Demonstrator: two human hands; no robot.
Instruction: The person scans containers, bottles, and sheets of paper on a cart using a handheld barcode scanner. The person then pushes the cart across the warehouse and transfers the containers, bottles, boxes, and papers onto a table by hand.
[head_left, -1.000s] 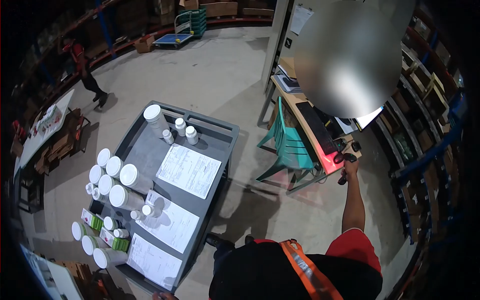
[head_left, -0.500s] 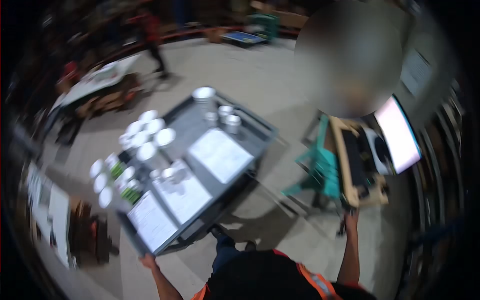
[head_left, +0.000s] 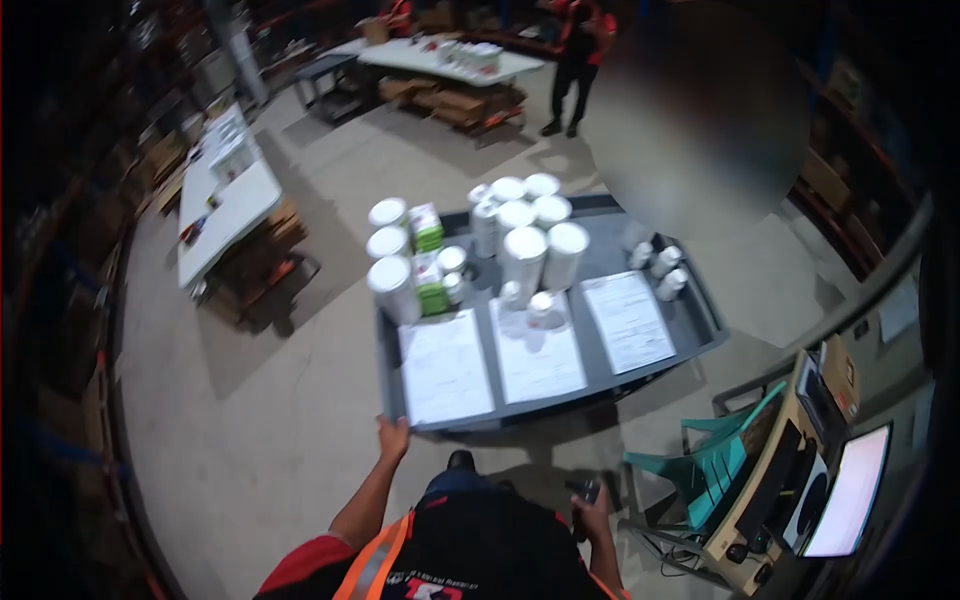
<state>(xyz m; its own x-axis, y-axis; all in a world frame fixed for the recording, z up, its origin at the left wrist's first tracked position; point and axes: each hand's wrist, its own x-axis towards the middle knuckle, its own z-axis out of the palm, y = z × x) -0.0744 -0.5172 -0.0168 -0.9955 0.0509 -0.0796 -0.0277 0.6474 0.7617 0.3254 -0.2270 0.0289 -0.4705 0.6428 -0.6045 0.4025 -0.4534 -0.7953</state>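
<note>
My left hand (head_left: 393, 437) grips the near left corner of a grey cart (head_left: 530, 408). In my right hand (head_left: 594, 514) is a dark handheld scanner (head_left: 584, 492), held beside my body. On the cart lie three printed sheets, one on the left (head_left: 445, 368), one in the middle (head_left: 540, 360) and one on the right (head_left: 630, 322). Behind them stand several white tubs (head_left: 392, 290), green and white boxes (head_left: 430, 283) and small white bottles (head_left: 672, 284). A blurred disc hides the upper right of the view.
A teal chair (head_left: 705, 470) stands by a wooden desk (head_left: 735, 550) with a monitor (head_left: 848, 492) at the lower right. White tables stand at the left (head_left: 255, 185) and at the back (head_left: 510, 65). A person (head_left: 578, 70) stands near the back table.
The view has swung left. My right hand has come away from the desk with the scanner. My left hand, barely visible at first, now holds the cart's corner.
</note>
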